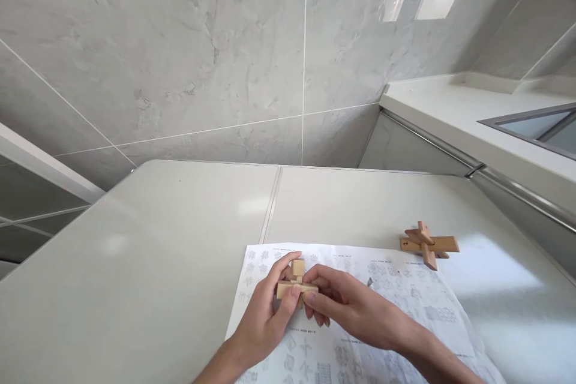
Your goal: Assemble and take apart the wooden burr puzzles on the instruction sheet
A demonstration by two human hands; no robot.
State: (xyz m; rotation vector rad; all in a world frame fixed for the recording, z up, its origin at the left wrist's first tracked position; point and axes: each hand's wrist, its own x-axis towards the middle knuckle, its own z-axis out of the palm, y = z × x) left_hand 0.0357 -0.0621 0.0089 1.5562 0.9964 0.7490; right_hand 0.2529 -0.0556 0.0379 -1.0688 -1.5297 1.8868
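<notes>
Inspecting remotely, I find the pale wooden assembly (285, 291) held over the printed sheet (324, 351), clamped between the left hand (265, 306) and right hand (348, 303). I judge it light, rigid, fairly smooth, best gripped at its outer ends.

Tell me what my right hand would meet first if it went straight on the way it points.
Your right hand points leftward, so it would first meet the wooden blocks it touches, then probably your left hand, though depth is hard to judge.
</notes>
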